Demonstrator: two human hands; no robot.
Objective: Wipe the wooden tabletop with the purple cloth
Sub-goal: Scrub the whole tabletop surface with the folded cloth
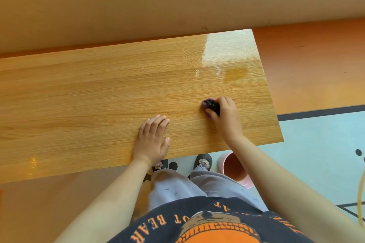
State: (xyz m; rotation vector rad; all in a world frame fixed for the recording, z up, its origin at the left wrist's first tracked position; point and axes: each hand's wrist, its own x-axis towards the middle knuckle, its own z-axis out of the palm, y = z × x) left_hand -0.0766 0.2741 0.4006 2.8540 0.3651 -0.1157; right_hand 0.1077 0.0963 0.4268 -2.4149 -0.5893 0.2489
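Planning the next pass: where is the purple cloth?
In the head view, the purple cloth lies right of centre on the wooden tabletop, gripped by the right hand.

Dark T-shirt point(246, 210) with orange print, grey trousers point(173, 187), slippers point(203, 161).

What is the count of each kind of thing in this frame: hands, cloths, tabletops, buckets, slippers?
hands: 2, left hand and right hand
purple cloth: 1
wooden tabletop: 1
pink bucket: 1
slippers: 2
Total: 7
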